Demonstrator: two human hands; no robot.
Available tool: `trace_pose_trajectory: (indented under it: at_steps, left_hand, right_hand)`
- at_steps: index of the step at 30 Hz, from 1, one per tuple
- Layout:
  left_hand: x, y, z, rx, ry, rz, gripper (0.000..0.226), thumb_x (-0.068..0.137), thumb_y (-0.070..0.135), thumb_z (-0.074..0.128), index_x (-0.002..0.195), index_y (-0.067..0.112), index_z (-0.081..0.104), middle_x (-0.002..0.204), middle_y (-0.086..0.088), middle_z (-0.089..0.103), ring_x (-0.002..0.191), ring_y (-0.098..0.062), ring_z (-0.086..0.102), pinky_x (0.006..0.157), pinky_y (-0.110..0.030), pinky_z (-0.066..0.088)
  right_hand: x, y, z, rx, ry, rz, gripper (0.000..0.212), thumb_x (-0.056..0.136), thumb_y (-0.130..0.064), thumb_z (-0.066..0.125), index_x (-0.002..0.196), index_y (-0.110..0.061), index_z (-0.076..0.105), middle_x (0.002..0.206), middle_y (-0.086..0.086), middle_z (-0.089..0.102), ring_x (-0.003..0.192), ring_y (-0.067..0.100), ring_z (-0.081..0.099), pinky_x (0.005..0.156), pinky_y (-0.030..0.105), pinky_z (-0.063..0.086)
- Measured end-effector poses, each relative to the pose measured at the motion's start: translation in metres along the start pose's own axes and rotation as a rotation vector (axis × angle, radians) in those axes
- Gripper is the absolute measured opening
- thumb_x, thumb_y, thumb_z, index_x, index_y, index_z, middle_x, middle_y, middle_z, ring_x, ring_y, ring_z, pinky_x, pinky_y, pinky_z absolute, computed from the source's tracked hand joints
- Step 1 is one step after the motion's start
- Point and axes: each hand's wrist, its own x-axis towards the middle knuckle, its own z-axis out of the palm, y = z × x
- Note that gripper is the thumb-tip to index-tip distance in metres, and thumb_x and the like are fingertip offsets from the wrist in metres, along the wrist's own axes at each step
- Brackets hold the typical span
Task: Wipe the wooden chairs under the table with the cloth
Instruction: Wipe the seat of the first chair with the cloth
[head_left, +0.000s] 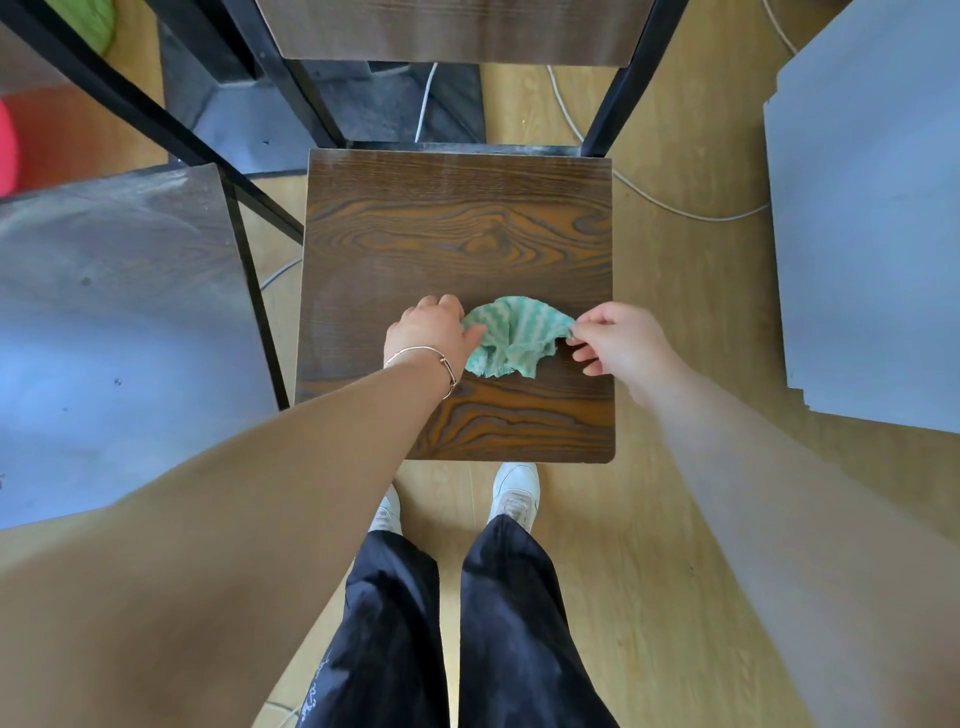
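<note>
The cloth (511, 338), a green-and-white zigzag-striped rag with frayed edges, lies bunched and fanned out on the dark wood-grain seat (457, 234) of the chair, a little nearer the front edge than the black-framed backrest (447, 31). The left hand (431, 332), with a thin bracelet (441, 361) on the wrist, rests on the seat with its fingers (474, 332) curled onto the cloth's left edge. The right hand (618, 338) pinches the cloth's right edge between thumb and forefinger, its other fingers (584, 354) loosely bent and apart above the seat.
</note>
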Motion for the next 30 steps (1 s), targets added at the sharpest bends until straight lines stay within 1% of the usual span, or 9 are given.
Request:
trace_pose_trajectory:
  at_steps: [6, 9, 12, 15, 18, 20, 24, 27, 30]
  left_hand:
    - [0.005, 0.004, 0.006, -0.053, -0.024, -0.015, 0.016, 0.090, 0.030, 0.059, 0.102, 0.020, 0.058, 0.115, -0.005, 0.049, 0.097, -0.026, 0.051, 0.079, -0.037, 0.047]
    - [0.005, -0.002, -0.001, -0.127, 0.012, -0.009, 0.009, 0.088, 0.022, 0.058, 0.097, 0.021, 0.059, 0.107, -0.002, 0.053, 0.087, -0.021, 0.051, 0.072, -0.031, 0.045]
    - [0.007, -0.010, -0.017, -0.163, 0.055, -0.012, 0.013, 0.086, 0.017, 0.057, 0.097, 0.020, 0.064, 0.097, -0.002, 0.064, 0.088, -0.023, 0.058, 0.076, -0.034, 0.051]
    - [0.011, -0.019, -0.036, -0.168, 0.115, -0.013, 0.012, 0.085, 0.019, 0.059, 0.095, 0.023, 0.065, 0.101, -0.002, 0.065, 0.092, -0.023, 0.059, 0.079, -0.033, 0.052]
    - [0.015, -0.025, -0.056, -0.190, 0.204, -0.009, 0.012, 0.084, 0.018, 0.059, 0.091, 0.026, 0.064, 0.104, -0.001, 0.063, 0.093, -0.023, 0.059, 0.079, -0.032, 0.051]
    - [0.016, -0.028, -0.068, -0.194, 0.285, 0.019, 0.013, 0.084, 0.016, 0.059, 0.092, 0.025, 0.064, 0.104, 0.001, 0.059, 0.091, -0.019, 0.055, 0.075, -0.027, 0.044]
    - [0.007, -0.034, -0.078, -0.194, 0.398, 0.136, 0.013, 0.085, 0.015, 0.063, 0.097, 0.018, 0.066, 0.107, -0.004, 0.056, 0.089, -0.020, 0.052, 0.074, -0.026, 0.039]
    - [-0.005, -0.044, -0.064, -0.164, 0.387, 0.201, 0.014, 0.084, 0.013, 0.062, 0.097, 0.017, 0.066, 0.107, -0.006, 0.056, 0.093, -0.026, 0.055, 0.074, -0.034, 0.048]
    - [-0.019, -0.055, -0.035, -0.098, 0.281, 0.224, 0.015, 0.086, 0.013, 0.060, 0.098, 0.018, 0.068, 0.108, -0.006, 0.055, 0.101, -0.028, 0.052, 0.074, -0.035, 0.046]
  right_hand:
    - [0.005, -0.003, 0.004, 0.109, -0.068, 0.063, 0.010, 0.091, -0.020, 0.065, 0.099, -0.014, 0.067, 0.093, 0.005, 0.072, 0.071, 0.017, 0.068, 0.062, 0.031, 0.059]
    - [0.007, -0.009, 0.007, -0.010, -0.077, 0.010, 0.007, 0.090, -0.015, 0.065, 0.096, -0.015, 0.069, 0.090, 0.004, 0.070, 0.066, 0.015, 0.063, 0.058, 0.028, 0.056]
    - [0.010, -0.022, 0.007, -0.076, -0.024, -0.039, 0.008, 0.089, -0.013, 0.062, 0.092, -0.017, 0.068, 0.081, 0.003, 0.066, 0.060, 0.015, 0.058, 0.053, 0.028, 0.053]
    - [0.012, -0.039, 0.004, -0.089, 0.053, -0.102, 0.011, 0.090, -0.012, 0.058, 0.089, -0.018, 0.067, 0.077, 0.005, 0.068, 0.055, 0.016, 0.062, 0.050, 0.028, 0.054]
    - [0.012, -0.057, 0.002, 0.003, 0.084, -0.142, 0.014, 0.093, -0.009, 0.053, 0.091, -0.019, 0.063, 0.085, 0.005, 0.071, 0.058, 0.019, 0.070, 0.051, 0.030, 0.056]
    - [0.010, -0.067, 0.000, 0.035, 0.097, -0.187, 0.013, 0.094, -0.009, 0.053, 0.095, -0.019, 0.062, 0.090, 0.003, 0.071, 0.062, 0.018, 0.072, 0.054, 0.032, 0.058]
    - [0.001, -0.070, -0.003, -0.025, 0.178, -0.361, 0.009, 0.095, -0.017, 0.059, 0.101, -0.021, 0.063, 0.095, -0.006, 0.069, 0.067, 0.008, 0.071, 0.056, 0.025, 0.058]
    - [-0.006, -0.046, 0.000, -0.103, 0.204, -0.414, 0.010, 0.095, -0.017, 0.059, 0.099, -0.024, 0.065, 0.094, -0.010, 0.067, 0.070, 0.005, 0.070, 0.056, 0.022, 0.057]
    - [-0.008, -0.004, 0.009, -0.160, 0.179, -0.320, 0.013, 0.093, -0.012, 0.059, 0.094, -0.021, 0.068, 0.090, -0.006, 0.067, 0.071, 0.010, 0.069, 0.059, 0.030, 0.060]
